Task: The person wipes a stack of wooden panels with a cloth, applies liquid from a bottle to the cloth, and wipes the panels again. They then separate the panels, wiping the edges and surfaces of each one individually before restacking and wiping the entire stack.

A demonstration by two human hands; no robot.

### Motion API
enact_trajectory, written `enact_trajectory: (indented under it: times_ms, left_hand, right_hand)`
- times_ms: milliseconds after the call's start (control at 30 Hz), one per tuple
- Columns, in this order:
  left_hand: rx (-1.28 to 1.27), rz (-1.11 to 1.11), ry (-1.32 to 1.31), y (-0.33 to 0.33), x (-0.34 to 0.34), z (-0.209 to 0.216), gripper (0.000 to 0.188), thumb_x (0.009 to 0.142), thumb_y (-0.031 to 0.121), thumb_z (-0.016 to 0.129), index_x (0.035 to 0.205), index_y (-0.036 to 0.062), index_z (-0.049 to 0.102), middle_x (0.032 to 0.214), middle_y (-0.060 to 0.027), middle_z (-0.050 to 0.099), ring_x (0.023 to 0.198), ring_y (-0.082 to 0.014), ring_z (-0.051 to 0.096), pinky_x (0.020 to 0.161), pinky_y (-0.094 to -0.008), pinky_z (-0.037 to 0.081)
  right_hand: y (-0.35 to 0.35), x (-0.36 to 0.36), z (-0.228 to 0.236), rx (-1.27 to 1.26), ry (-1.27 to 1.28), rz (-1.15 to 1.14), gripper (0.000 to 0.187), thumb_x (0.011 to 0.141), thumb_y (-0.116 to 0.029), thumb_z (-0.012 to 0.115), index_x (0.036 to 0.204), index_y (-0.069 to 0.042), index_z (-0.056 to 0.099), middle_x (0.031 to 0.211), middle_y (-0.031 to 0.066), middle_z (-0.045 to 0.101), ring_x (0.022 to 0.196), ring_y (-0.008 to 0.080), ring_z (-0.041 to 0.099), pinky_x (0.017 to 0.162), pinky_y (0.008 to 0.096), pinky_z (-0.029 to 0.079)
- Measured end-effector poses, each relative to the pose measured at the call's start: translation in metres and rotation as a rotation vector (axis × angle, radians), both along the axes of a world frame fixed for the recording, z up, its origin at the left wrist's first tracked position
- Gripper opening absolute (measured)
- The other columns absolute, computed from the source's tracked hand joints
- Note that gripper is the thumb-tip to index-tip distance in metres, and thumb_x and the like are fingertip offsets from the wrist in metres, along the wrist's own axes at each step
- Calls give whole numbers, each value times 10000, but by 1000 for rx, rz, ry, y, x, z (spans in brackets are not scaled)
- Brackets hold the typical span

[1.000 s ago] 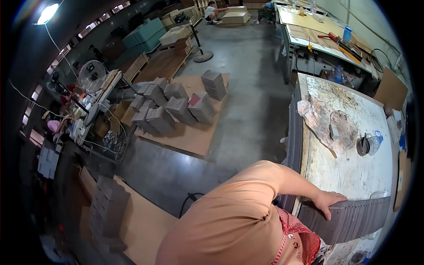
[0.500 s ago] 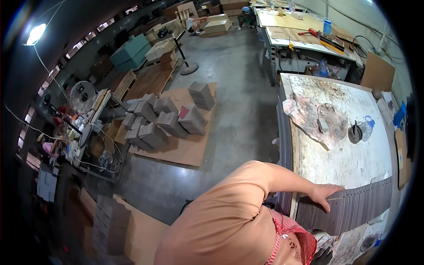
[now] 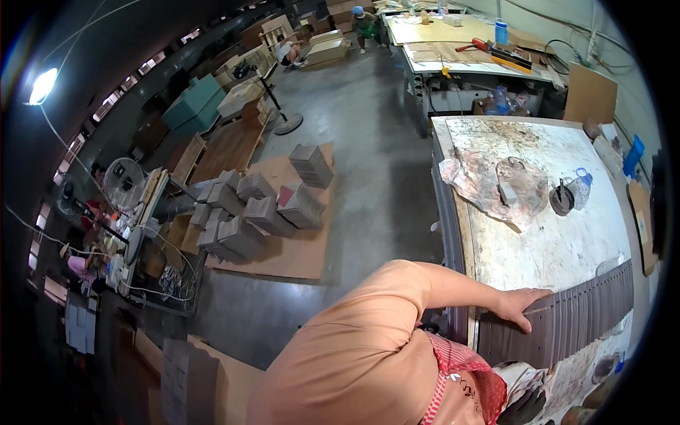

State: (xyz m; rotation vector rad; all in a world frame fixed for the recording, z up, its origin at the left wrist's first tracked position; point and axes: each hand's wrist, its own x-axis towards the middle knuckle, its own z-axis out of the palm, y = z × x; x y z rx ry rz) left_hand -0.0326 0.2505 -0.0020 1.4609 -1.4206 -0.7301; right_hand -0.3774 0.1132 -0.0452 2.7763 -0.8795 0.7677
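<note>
Grey ribbed panel [image 3: 567,322] lies across the near end of the white stained counter [image 3: 559,248]. The left hand [image 3: 520,304] rests palm-down, fingers spread, on its left end, arm outstretched. The right hand is out of sight. Beyond sits a crumpled plastic sheet [image 3: 489,184].

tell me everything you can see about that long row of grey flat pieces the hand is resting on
The row of grey flat pieces is a long pack of thin dark-grey sheets standing on edge, packed face to face, so their top edges read as fine ribs. It looks like card or board. It lies across the near end of the stained white worktable, curving in the fisheye view. One hand lies palm down on its left end; which hand cannot be told.
</note>
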Motion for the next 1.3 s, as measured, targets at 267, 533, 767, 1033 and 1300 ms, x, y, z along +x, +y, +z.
enact_trajectory:
  times_ms: [267, 533, 767, 1033, 1300]
  left_hand:
    - [63, -57, 86, -4, -2, 9, 1056, 712, 418, 748, 1441, -84, 174, 1488, -287, 216, 1400, -357, 199, 1153, -366, 159]
    - [-3, -139, 56, -8, 15, 15, 951, 737, 246, 764, 1433, -62, 194, 1395, -232, 362, 1307, -311, 362, 1095, -369, 287]
    - [-39, -130, 54, -12, 2, 7, 1030, 707, 236, 782, 1457, -27, 127, 1447, -260, 264, 1346, -375, 289, 1116, -426, 255]
    - [-28, -226, 295, -9, 11, 13, 501, 751, 48, 678, 1204, -56, 491, 1200, -166, 571, 1108, -291, 547, 961, -365, 419]
    - [-105, -200, 96, -12, 4, 11, 977, 751, 141, 733, 1484, 17, 99, 1517, -215, 177, 1394, -366, 200, 1144, -423, 190]
  right_hand:
    - [-84, -54, -73, 585, -407, -153, 502, 929, -394, 516, 1225, 11, 536, 1180, 201, 592, 1126, 316, 555, 966, 414, 424]
    - [56, 11, 132, 391, -793, -331, 432, 895, -282, 593, 1220, 0, 553, 1136, 134, 617, 1047, 239, 578, 913, 362, 447]
    - [95, 140, 162, -109, -35, -169, 387, 804, -294, 686, 1125, -86, 626, 1074, 130, 575, 972, 292, 553, 844, 422, 425]
    - [78, 228, 127, -90, 116, -109, 415, 784, -269, 604, 1146, -65, 593, 1110, 131, 570, 1029, 289, 552, 899, 438, 408]
    - [78, 64, 144, 368, -171, -434, 328, 766, -76, 646, 1085, -15, 602, 1024, 173, 587, 957, 350, 563, 851, 431, 449]
